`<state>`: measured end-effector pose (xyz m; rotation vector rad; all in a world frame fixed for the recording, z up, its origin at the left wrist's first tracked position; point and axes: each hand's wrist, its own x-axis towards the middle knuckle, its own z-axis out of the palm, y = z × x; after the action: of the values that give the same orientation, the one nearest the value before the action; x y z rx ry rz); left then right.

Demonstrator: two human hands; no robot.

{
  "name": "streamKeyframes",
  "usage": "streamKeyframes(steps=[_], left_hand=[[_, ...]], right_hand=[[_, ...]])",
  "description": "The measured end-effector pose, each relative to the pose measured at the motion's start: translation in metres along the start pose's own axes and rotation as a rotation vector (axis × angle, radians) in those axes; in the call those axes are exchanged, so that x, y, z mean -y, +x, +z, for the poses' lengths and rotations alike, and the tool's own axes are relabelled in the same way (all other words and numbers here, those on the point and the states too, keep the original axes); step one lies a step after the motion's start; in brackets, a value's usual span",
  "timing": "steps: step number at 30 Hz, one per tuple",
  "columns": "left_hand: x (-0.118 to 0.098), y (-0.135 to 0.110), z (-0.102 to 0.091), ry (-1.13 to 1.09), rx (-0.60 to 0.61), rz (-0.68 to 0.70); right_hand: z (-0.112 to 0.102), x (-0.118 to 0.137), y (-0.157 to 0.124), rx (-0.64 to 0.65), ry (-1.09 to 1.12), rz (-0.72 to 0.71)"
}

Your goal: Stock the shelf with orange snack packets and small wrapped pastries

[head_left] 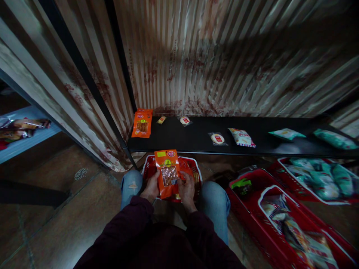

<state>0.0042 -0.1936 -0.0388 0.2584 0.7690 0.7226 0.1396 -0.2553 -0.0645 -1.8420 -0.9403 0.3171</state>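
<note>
An orange snack packet (169, 175) with a clear window showing brown sticks is held upright in front of me. My left hand (152, 186) grips its left edge, thumb on the front. On the other side, my right hand (186, 187) has curled fingers against the packet's right edge. Below and behind it, between my knees, stands a red basket (199, 175) with a white rim, holding more orange packaging. Similar orange packets (142, 124) lie stacked at the left end of the black shelf (185, 140).
Along the shelf lie a small yellow packet (161, 120), two round wrapped snacks, a white-and-red bag (242, 137) and green bags (287, 133). Red baskets (244, 215) with bagged snacks stand on the floor to my right. Dark metal posts (119, 52) and a striped curtain (196, 56) border the shelf.
</note>
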Motion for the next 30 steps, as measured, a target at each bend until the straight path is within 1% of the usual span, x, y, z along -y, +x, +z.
streamKeyframes(steps=[2, 5, 9, 13, 16, 18, 20, 22, 25, 28, 30], left_hand=[[0.000, -0.001, -0.001, -0.002, 0.036, -0.009], [-0.001, -0.002, -0.003, -0.001, 0.047, 0.003], [-0.003, -0.004, 0.000, 0.011, 0.036, 0.014], [-0.004, -0.010, 0.005, 0.032, 0.072, -0.008], [-0.003, -0.014, 0.008, 0.053, 0.071, 0.044], [-0.001, -0.015, 0.009, 0.093, 0.073, 0.088], [0.000, -0.015, 0.009, 0.150, 0.103, 0.111], [0.001, -0.014, 0.008, 0.195, 0.133, 0.107], [0.002, -0.014, 0.006, 0.250, 0.138, 0.094], [0.003, -0.015, 0.003, 0.329, 0.144, 0.071], [0.003, -0.014, 0.002, 0.383, 0.129, 0.098]], right_hand=[[-0.002, 0.003, 0.000, 0.022, -0.065, -0.039], [-0.001, 0.005, -0.003, 0.088, -0.062, -0.041], [0.001, 0.011, -0.010, 0.183, -0.006, 0.033], [-0.001, 0.028, -0.015, 0.316, 0.043, 0.090], [-0.003, 0.042, -0.016, 0.406, 0.104, 0.091], [-0.005, 0.050, -0.015, 0.427, 0.170, 0.099], [-0.008, 0.056, -0.014, 0.434, 0.235, 0.126], [-0.013, 0.060, -0.013, 0.462, 0.285, 0.167], [-0.021, 0.062, -0.011, 0.505, 0.362, 0.218], [-0.026, 0.060, -0.010, 0.484, 0.458, 0.245], [-0.026, 0.055, -0.010, 0.442, 0.490, 0.276]])
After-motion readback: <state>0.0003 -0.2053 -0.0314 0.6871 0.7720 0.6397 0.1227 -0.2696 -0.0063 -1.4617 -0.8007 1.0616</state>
